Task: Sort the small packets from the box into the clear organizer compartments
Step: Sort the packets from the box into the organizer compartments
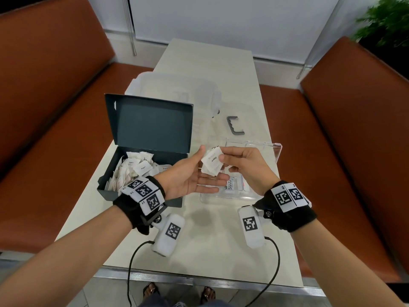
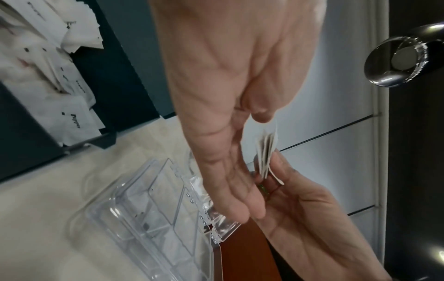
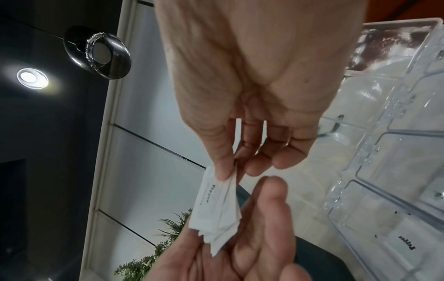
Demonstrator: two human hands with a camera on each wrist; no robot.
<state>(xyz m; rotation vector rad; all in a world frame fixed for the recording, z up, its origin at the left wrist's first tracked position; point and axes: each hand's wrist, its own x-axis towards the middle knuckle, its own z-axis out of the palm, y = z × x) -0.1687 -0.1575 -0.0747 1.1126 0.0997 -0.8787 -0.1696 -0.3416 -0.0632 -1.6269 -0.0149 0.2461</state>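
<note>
1. Nearest, the left hand [image 1: 188,176] lay palm up with fingers straight and relaxed, holding nothing.
2. Just beyond it, the right hand [image 1: 241,161] pinched a small fan of white paper packets [image 1: 212,161] between thumb and fingers, above the organizer [image 1: 276,151] at the table's [image 1: 217,240] right edge.
3. The packets looked light, thin and floppy, likely to slip apart; a pinch across their stacked edges would suit best.
4. At the left edge stood the open box [image 1: 141,191], with many packets inside.
5. Farther back lay a clear tub [image 1: 172,85].
</note>
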